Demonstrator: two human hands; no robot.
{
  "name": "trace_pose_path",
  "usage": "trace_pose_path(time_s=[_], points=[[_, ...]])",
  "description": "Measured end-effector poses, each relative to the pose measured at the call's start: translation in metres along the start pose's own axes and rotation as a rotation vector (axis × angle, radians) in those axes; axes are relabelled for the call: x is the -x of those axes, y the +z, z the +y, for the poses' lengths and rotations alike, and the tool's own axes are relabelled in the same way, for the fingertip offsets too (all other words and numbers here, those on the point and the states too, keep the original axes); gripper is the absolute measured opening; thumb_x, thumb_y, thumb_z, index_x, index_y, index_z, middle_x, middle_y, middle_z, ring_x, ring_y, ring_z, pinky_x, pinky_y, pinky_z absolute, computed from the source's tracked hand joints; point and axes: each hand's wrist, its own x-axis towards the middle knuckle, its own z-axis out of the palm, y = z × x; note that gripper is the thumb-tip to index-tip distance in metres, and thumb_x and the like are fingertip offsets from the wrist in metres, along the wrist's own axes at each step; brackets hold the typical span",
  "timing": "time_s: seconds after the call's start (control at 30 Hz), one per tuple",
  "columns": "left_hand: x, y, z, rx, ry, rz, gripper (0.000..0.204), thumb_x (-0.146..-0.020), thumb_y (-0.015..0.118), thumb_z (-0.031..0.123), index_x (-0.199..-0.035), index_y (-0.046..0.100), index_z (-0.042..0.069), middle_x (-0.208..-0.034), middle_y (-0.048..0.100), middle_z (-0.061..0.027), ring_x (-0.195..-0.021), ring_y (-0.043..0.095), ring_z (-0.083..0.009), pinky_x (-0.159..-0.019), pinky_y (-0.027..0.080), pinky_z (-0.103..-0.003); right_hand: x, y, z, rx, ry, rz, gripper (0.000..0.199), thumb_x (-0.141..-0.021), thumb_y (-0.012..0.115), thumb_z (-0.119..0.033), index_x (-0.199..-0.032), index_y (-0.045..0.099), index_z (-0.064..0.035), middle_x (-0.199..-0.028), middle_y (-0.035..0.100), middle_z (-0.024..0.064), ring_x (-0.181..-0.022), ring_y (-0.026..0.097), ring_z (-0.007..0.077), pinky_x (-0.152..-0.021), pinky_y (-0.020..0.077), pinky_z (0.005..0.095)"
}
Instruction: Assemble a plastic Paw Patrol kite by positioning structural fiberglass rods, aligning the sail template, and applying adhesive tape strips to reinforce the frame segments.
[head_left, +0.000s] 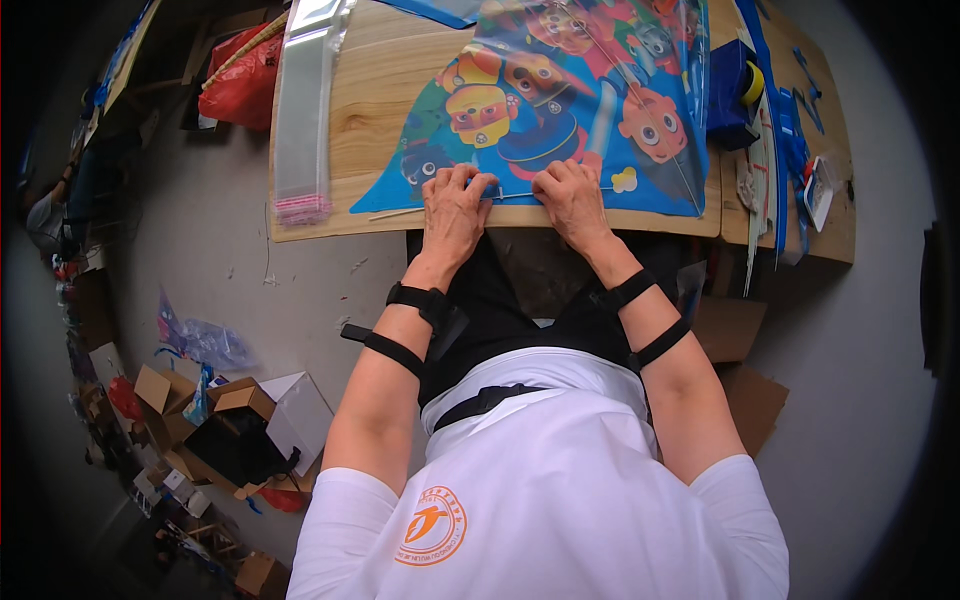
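Observation:
A blue kite (560, 140) printed with cartoon figures lies on the wooden table, its wide edge toward me. Across that near edge runs a thin white rod (395, 213), whose left end sticks out past my fingers. My left hand (458, 208) is closed, fingertips pinched on the rod at the kite's edge. A short way to the right, my right hand (572, 203) is also closed, with curled fingers at the same rod. Both hands' fingertips are partly hidden. Beside the right hand, a small yellow-and-white piece (625, 180) lies on the kite.
Clear plastic sleeves (303, 120) lie at the table's left. On the right stand a blue tape dispenser (735, 95), blue strips (790, 150) and a white tray (820, 195). A red bag (243, 78) is beyond the left edge. Cardboard boxes (245, 400) sit on the floor.

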Motion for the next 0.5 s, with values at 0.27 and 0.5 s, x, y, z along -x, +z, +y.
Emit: trace_pose_path(time_s=[0.27, 0.5], points=[[-0.0015, -0.0015, -0.0001, -0.007, 0.023, -0.024, 0.032, -0.080, 0.068, 0.005, -0.109, 0.067, 0.019, -0.109, 0.057, -0.0043, -0.108, 0.051, -0.0265, -0.096, 0.036, -0.042, 0.0001, 0.0000, 0.0002, 0.012, 0.021, -0.022, 0.007, -0.080, 0.064, -0.008, -0.085, 0.062, -0.0122, -0.086, 0.058, 0.0045, -0.090, 0.057, 0.0257, -0.082, 0.0396, 0.0402], [-0.0063, -0.0005, -0.0001, 0.003, 0.018, -0.013, 0.031, -0.080, 0.065, 0.001, -0.106, 0.068, 0.018, -0.107, 0.057, -0.0044, -0.107, 0.051, -0.0262, -0.095, 0.037, -0.043, -0.0006, 0.0002, -0.0008, -0.011, 0.040, 0.004, 0.007, -0.079, 0.065, -0.009, -0.084, 0.062, -0.0127, -0.085, 0.057, 0.0043, -0.088, 0.056, 0.0257, -0.082, 0.0386, 0.0403]])
